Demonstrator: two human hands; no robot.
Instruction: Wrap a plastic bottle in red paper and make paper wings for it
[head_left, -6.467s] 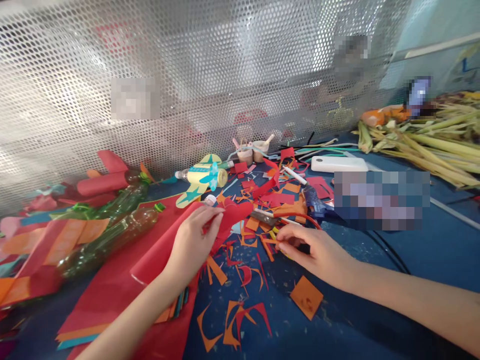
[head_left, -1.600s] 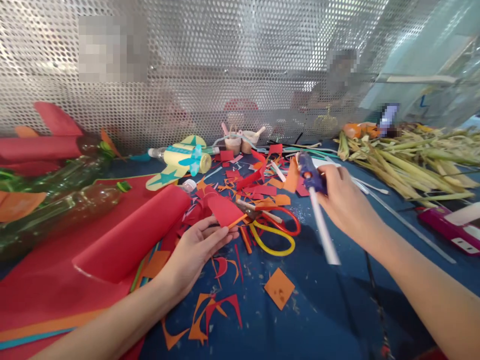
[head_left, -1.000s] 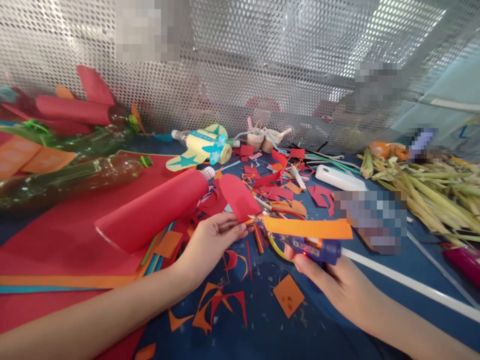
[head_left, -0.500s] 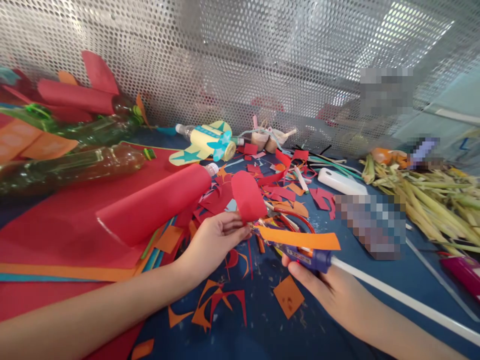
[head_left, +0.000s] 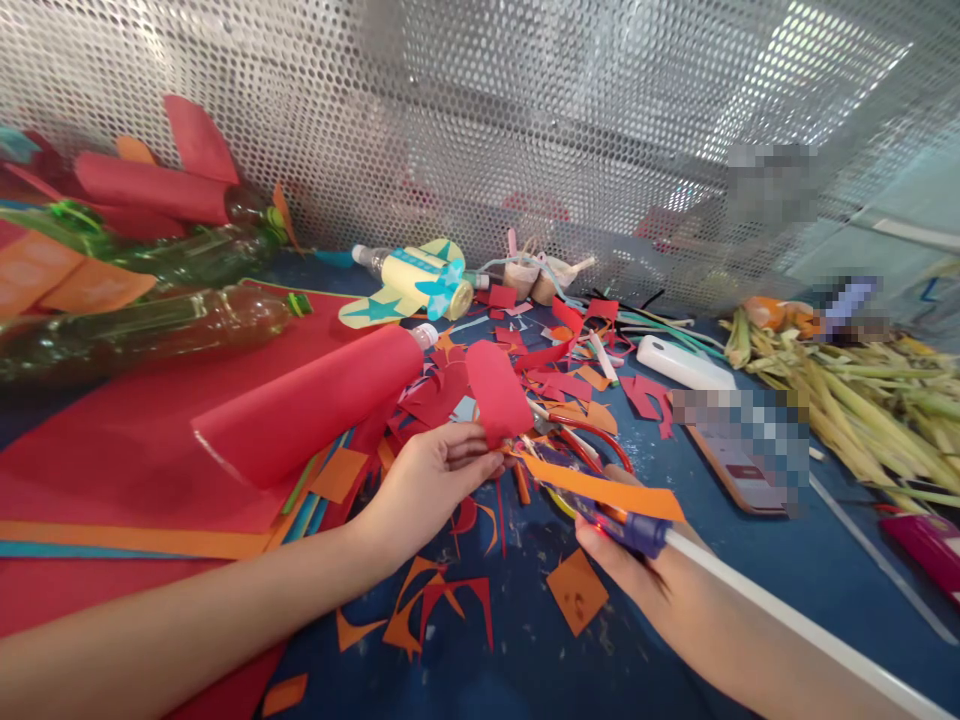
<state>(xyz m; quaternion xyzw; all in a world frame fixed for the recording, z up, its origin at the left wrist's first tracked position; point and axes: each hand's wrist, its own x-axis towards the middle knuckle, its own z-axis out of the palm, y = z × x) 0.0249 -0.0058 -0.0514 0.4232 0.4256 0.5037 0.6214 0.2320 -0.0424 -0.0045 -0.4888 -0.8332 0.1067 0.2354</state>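
Observation:
My left hand [head_left: 439,480] pinches the near end of an orange paper strip [head_left: 607,487]; a curved red paper piece [head_left: 499,390] rises from the same fingertips. My right hand [head_left: 637,560] is wrapped round a dark blue glue gun [head_left: 637,532] with a small red light and a long white glue stick [head_left: 795,615] out of its back. The gun's nozzle is near my left fingertips, partly hidden under the strip. Left of the hands, a bottle wrapped in red paper [head_left: 315,400] lies on red sheets [head_left: 135,450].
Paper scraps [head_left: 457,610] and red-handled scissors [head_left: 600,430] lie round the hands. Farther back are a yellow paper-covered bottle [head_left: 420,280] and small cups [head_left: 551,280]. Green bottles [head_left: 180,325] lie left; a phone [head_left: 739,465], white tool [head_left: 684,364] and dried husks [head_left: 847,400] are right.
The glue gun in my right hand has tilted and dropped slightly, and the strip's far end has moved a little lower. My left hand has hardly moved.

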